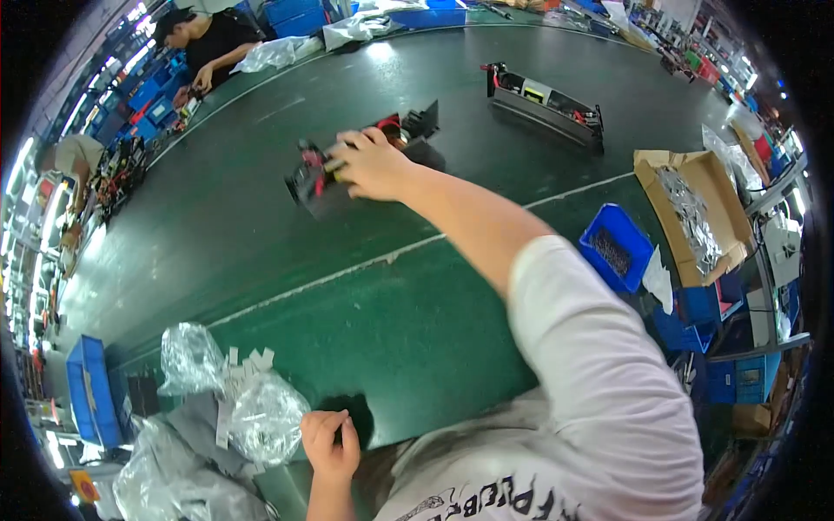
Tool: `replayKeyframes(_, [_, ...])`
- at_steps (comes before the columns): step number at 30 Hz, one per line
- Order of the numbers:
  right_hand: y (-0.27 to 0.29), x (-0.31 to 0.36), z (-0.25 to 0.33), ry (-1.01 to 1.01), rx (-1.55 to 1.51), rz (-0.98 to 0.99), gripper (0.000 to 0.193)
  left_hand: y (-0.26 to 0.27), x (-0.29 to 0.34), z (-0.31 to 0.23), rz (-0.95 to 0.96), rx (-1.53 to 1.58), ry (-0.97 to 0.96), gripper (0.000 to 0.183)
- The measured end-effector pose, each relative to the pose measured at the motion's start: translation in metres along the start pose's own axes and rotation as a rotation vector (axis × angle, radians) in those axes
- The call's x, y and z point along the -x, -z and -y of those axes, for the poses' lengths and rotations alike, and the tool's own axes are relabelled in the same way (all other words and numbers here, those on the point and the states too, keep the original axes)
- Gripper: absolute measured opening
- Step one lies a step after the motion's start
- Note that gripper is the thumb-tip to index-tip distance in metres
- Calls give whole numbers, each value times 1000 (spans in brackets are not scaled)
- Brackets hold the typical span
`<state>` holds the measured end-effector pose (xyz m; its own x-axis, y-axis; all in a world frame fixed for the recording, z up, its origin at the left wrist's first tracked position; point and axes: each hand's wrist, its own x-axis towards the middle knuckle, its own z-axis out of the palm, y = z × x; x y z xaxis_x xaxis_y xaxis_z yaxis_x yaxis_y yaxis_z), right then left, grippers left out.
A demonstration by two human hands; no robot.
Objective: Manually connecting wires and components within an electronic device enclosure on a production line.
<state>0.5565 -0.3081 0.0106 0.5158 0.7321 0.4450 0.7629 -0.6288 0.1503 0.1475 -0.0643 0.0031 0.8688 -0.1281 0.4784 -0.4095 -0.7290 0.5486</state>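
My right hand (373,165) is stretched far over the dark green table and grips a black and red RC car chassis (314,178) from above. That chassis is blurred, and the hand covers its middle. Farther right, a second RC car chassis (546,106) with black side walls and red end parts rests on the same surface, untouched. Close to my body, my left hand (332,445) is held with curled fingers pressed together beside a clear plastic bag (269,419). Whatever those fingers may hold is hidden.
Small pale pieces (248,366) lie between plastic bags at lower left, near a blue bin (94,391). On the right are a blue tray (640,252) of small dark parts and a cardboard box (734,204) of silvery parts. A person (208,48) works at far left.
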Motion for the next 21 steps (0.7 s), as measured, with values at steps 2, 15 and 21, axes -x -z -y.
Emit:
replayKeyframes(2, [-21,-20,-34,-130,100,-99,42,-18,-16,4,-2,-32,108,18])
replayKeyframes(15, [122,212,-257,-789,316,563,55,-17,12,31,22,163,651,37])
replayKeyframes(21, [108,227,-273,-858,371,447,47,-18,-9,17,109,-114,380,50])
